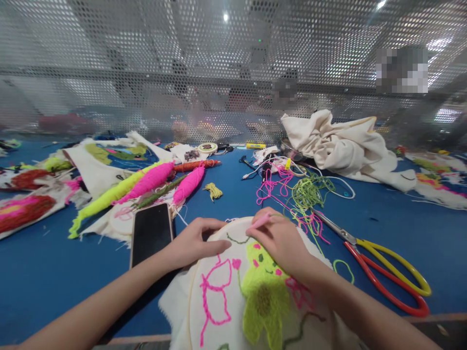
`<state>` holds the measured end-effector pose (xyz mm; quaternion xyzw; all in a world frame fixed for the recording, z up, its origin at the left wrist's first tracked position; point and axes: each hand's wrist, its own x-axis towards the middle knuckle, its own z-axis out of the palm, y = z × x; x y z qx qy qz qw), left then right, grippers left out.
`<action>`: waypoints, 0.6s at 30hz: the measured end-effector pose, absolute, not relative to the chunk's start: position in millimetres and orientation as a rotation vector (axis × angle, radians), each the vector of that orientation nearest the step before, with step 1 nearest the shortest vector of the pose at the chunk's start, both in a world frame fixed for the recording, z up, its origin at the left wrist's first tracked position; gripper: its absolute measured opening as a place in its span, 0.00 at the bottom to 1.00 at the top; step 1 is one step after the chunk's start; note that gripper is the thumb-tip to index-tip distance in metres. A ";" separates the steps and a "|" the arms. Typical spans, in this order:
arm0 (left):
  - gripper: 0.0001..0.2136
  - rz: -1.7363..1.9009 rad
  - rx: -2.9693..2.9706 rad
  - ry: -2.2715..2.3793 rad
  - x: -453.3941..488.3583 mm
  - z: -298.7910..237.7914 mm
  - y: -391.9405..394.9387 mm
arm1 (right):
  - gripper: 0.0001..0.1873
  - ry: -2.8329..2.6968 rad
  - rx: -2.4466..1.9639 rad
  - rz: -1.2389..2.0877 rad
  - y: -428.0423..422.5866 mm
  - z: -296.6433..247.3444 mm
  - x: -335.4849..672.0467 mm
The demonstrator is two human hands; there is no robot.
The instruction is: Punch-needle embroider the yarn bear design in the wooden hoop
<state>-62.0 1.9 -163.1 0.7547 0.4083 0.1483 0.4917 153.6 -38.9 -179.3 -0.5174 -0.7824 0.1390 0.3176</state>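
Observation:
An embroidery hoop [189, 311] holds white cloth taut in front of me, tilted on the near edge of the table. Stitched on it is a lime-green figure [268, 291] with pink cheeks, beside pink outlines [218, 290] and dark green lines. My left hand [204, 243] grips the hoop's upper left rim, thumb on the cloth and fingers behind it. In my right hand [282, 243] a pink punch needle [260, 221] is pinched near the top of the cloth, close to a green curved line. Its tip is hidden by my fingers.
Scissors [350, 238] with red and yellow handles lie right, beside tangled green yarn [312, 189] and pink yarn [275, 182]. A phone [151, 233] and pink yarn bundles [189, 184] are left. Crumpled cream cloth [339, 146] sits against the perforated metal screen [204, 68].

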 end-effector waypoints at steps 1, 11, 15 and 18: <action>0.14 0.361 1.865 0.988 -61.8 -162.4 1.6 | 0.08 -2.086 -1.351 0.350 -38.3 -179.9 152.4; 0.15 0.332 1.893 1.004 -62.8 -163.7 2.6 | 0.13 -1.781 -1.509 0.516 -42.9 -181.5 163.6; 0.16 0.358 1.884 0.970 -61.8 -160.2 0.9 | 0.10 -1.946 -1.378 0.442 -41.4 -181.1 161.3; 0.16 0.368 1.882 0.953 -61.7 -158.2 -0.5 | 0.10 -2.101 -1.322 0.327 -39.5 -182.2 157.6</action>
